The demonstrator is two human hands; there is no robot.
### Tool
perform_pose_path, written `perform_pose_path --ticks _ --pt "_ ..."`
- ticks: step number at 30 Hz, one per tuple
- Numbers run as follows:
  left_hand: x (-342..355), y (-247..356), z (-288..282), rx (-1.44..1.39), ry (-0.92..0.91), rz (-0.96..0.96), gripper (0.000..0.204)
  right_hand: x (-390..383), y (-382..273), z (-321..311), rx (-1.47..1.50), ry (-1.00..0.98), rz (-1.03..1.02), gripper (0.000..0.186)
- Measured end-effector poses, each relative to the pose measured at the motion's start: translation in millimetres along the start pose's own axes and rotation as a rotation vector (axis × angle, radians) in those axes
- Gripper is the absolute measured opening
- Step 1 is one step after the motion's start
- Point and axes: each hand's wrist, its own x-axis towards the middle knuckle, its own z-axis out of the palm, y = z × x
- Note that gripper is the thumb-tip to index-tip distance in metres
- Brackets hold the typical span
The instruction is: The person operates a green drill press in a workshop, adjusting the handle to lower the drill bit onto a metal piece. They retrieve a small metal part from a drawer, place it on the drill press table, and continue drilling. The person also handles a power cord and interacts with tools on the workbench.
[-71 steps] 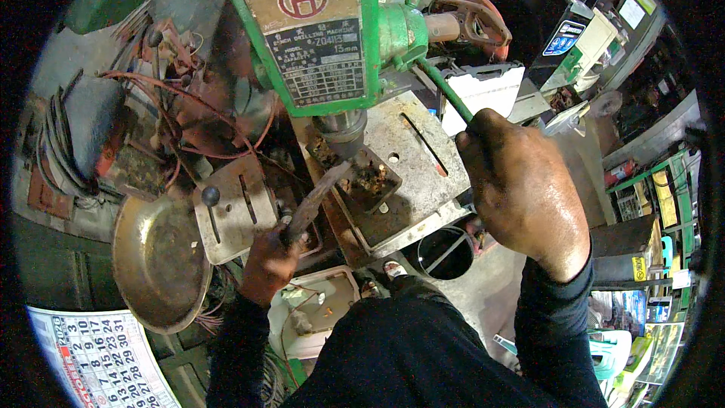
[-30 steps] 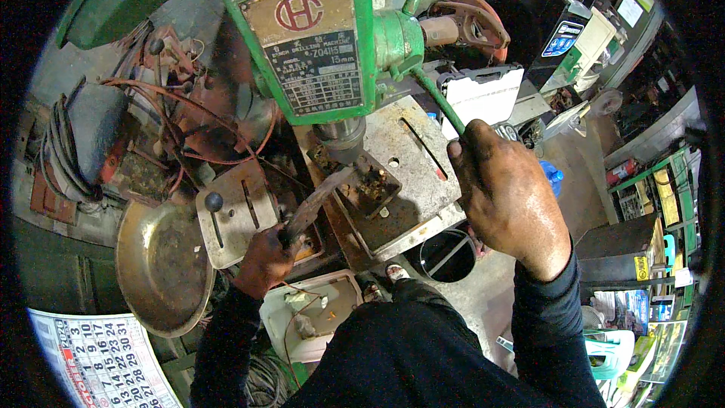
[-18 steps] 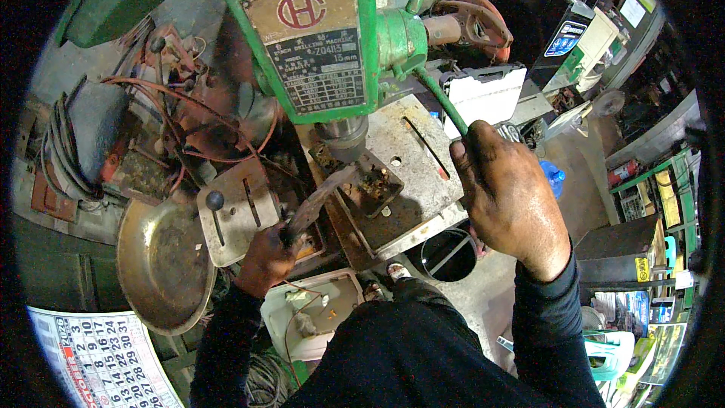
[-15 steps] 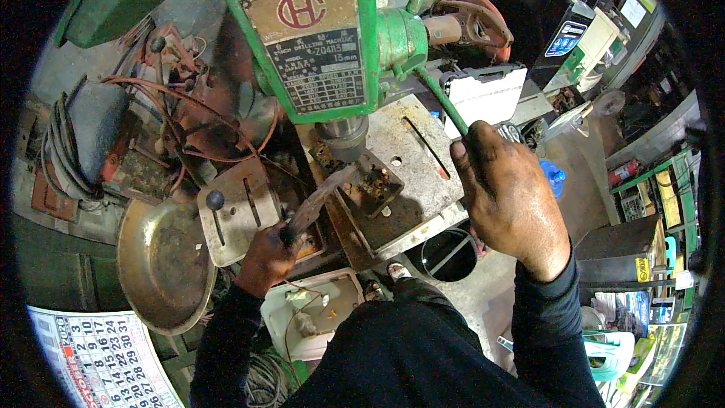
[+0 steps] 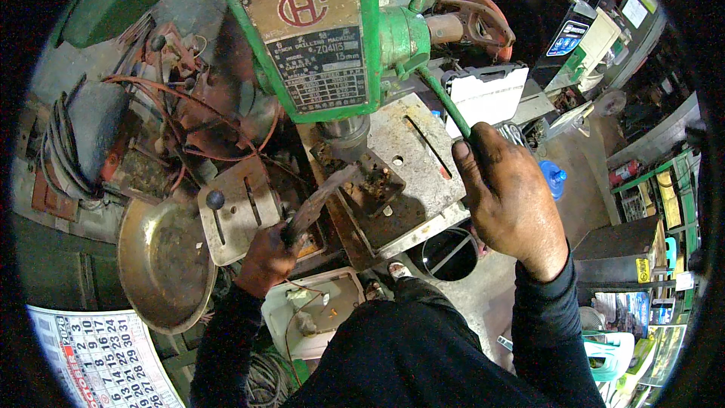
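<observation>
My right hand (image 5: 517,200) is closed round the end of a green feed lever (image 5: 444,100) on a green bench drill press (image 5: 310,45). My left hand (image 5: 270,261) grips a long, worn, dark tool (image 5: 311,211) whose exact kind I cannot make out. Its far end reaches a dark metal block (image 5: 381,189) with metal chips on top. This block lies on the drill's pale slotted table (image 5: 423,136). Just above the block and the tool's tip hangs the drill chuck (image 5: 346,134); the bit, if any, is hidden.
A round metal pan (image 5: 166,264) stands left of a smaller slotted plate (image 5: 238,208). Below are a pale plastic tub (image 5: 351,287) and a dark round bucket (image 5: 449,255). Cables (image 5: 64,136) and machinery crowd the left; a white case (image 5: 487,98) sits behind the drill table.
</observation>
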Motion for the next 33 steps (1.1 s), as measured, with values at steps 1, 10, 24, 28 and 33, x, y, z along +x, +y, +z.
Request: perform_pose_path --ticks 1,10,24,28,33 --pt "-0.2 0.5 -0.3 -0.003 -0.017 -0.013 0.03 0.1 0.0 0.1 -0.009 0.001 0.0 0.035" --pt "-2.4 8.3 -2.8 0.168 0.01 0.013 0.028 0.5 -1.9 -2.5 -0.027 -0.009 -0.001 0.035" --pt "-7.6 4.7 0.7 0.047 0.059 0.247 0.017 -0.4 -0.2 1.0 -0.046 -0.002 0.013 0.034" --pt "-6.1 1.1 5.5 0.013 0.12 0.243 0.019 0.8 -1.3 -2.6 -0.05 -0.016 -0.003 0.032" --pt "-3.5 0.2 9.4 0.058 0.139 0.194 0.024 1.4 -3.1 -10.8 -0.116 -0.057 -0.016 0.025"
